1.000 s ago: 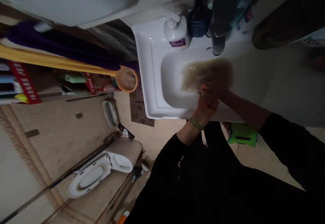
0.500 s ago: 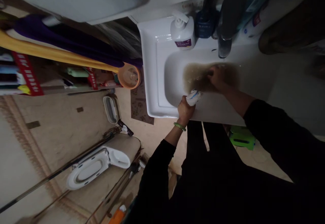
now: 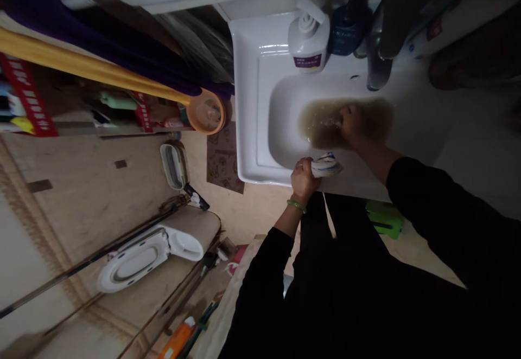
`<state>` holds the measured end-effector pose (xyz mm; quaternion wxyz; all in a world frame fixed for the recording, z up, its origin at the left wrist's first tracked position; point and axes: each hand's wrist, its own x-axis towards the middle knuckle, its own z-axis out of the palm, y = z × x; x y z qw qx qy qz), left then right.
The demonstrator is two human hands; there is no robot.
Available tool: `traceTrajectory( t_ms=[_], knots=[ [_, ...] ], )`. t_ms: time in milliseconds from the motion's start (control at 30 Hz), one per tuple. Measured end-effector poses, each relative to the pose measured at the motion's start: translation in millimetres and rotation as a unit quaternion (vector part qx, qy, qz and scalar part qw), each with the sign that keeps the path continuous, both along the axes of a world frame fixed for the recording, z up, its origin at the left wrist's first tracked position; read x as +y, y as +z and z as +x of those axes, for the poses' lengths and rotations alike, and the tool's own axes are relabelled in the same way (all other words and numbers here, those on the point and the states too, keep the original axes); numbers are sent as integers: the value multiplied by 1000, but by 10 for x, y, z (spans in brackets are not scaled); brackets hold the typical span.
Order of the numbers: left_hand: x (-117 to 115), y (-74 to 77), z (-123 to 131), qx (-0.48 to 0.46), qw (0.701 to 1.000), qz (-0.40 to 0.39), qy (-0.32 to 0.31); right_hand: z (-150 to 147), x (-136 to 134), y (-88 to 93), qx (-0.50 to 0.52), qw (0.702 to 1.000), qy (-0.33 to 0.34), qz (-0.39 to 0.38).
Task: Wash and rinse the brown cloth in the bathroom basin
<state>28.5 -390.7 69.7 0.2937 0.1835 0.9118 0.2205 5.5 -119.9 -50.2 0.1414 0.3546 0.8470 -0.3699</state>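
Observation:
I stand at a white sink [image 3: 248,104] whose basin holds murky brown water [image 3: 321,123]. My left hand [image 3: 304,179], with a green bangle on the wrist, grips a wrung white and blue cloth [image 3: 326,165] at the sink's near rim. My right hand [image 3: 353,123] reaches into the brown water below the dark faucet [image 3: 378,71]; whether its fingers hold anything is hidden by the water. Both arms wear black sleeves.
A white pump bottle [image 3: 307,42] and a dark blue bottle [image 3: 348,31] stand at the back of the sink. A toilet [image 3: 163,253] is on the tiled floor at left, a yellow and orange long-handled scoop [image 3: 203,112] beside the sink, a green stool [image 3: 385,220] underneath.
My hands have separated: the left one lifted the cloth out of the water to the sink's near rim, while the right one moved deeper into the basin under the faucet.

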Motion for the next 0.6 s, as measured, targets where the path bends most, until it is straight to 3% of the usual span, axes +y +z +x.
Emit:
traceTrajectory(
  t_ms=[200, 400, 500, 600],
  knots=[
    [5, -47, 4, 5, 1000, -14, -20, -113, 40, -54, 10, 999, 45, -25],
    [14, -115, 25, 54, 997, -26, -52, -321, 10, 29, -103, 986, 123, 53],
    [19, -143, 35, 59, 996, -21, -58, -110, 141, 173, -76, 984, 144, 66],
    [23, -153, 38, 58, 996, -20, -60, 337, 315, 327, -75, 986, 90, 116]
  ],
)
